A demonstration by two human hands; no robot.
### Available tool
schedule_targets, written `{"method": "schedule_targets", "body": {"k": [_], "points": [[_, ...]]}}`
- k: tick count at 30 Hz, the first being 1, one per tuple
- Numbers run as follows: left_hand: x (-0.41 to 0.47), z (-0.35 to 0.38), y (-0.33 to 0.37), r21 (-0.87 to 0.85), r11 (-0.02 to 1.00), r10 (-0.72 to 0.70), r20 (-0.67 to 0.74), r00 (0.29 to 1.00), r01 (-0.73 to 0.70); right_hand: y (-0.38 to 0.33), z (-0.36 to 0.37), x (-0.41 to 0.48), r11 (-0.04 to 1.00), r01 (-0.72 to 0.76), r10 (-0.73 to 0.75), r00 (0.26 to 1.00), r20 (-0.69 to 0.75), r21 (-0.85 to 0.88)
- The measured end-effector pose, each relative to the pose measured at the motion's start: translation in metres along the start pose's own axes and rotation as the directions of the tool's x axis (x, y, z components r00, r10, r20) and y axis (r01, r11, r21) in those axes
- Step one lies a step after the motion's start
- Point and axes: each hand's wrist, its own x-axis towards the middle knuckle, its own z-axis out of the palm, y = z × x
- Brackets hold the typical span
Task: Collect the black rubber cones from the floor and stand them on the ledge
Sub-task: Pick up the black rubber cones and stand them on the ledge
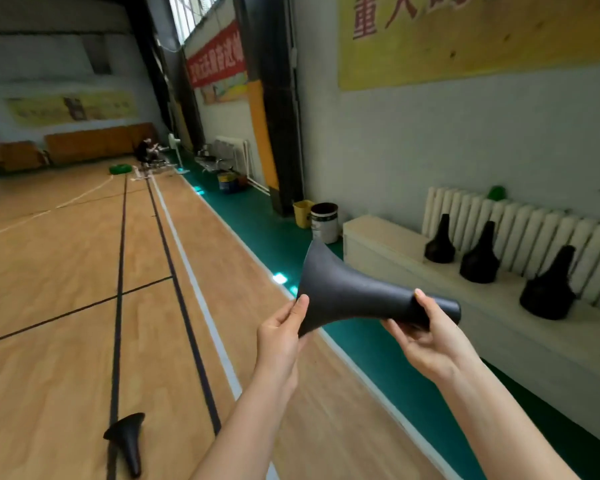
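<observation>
The pale ledge (378, 233) runs along the right of the frame below a radiator (534, 223), its near end cut off by the edge. Three cones (480, 256) stand upright on it, apart from one another. At centre we hold a fourth cone (354, 296) sideways: our left hand (281, 336) pinches its flared rim, and our right hand (426, 341) curls round the narrow neck, hiding part of it. The floor cone (127, 439) lies on its side at lower left. A bucket (324, 221) and a yellow bin (302, 213) stand by the ledge's far end; we cannot see inside either.
</observation>
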Motion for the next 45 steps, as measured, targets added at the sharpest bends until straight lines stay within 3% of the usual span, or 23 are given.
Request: {"method": "schedule_targets", "body": {"k": [6, 10, 13, 21, 24, 38, 45], "points": [[0.028, 0.091, -0.045, 0.039, 0.998, -0.055, 0.131, 0.99, 0.05, -0.082, -0.056, 0.022, 0.978, 0.195, -0.191, 0.98, -0.063, 0.075], [0.06, 0.129, -0.07, 0.075, 0.994, -0.099, 0.205, 0.974, 0.085, -0.108, -0.08, 0.047, 0.929, 0.364, -0.35, 0.923, -0.158, 0.072], [0.099, 0.149, -0.082, 0.097, 0.99, -0.129, 0.261, 0.957, 0.107, -0.125, -0.078, 0.074, 0.892, 0.451, -0.433, 0.873, -0.223, 0.035], [0.237, 0.196, -0.087, 0.015, 0.986, -0.16, 0.317, 0.935, 0.164, -0.173, -0.028, 0.165, 0.838, 0.532, -0.545, 0.816, -0.191, -0.118], [0.274, 0.21, -0.091, 0.017, 0.981, -0.185, 0.355, 0.916, 0.192, -0.187, -0.015, 0.194, 0.83, 0.545, -0.557, 0.804, -0.209, -0.114], [0.423, 0.233, -0.09, 0.001, 0.967, -0.241, 0.343, 0.908, 0.256, -0.214, 0.05, 0.339, 0.894, 0.444, -0.446, 0.873, -0.195, -0.059], [0.547, 0.273, -0.075, 0.04, 0.978, -0.205, 0.391, 0.898, 0.206, -0.245, 0.102, 0.451, 0.889, 0.457, -0.456, 0.878, -0.148, -0.027]]}}
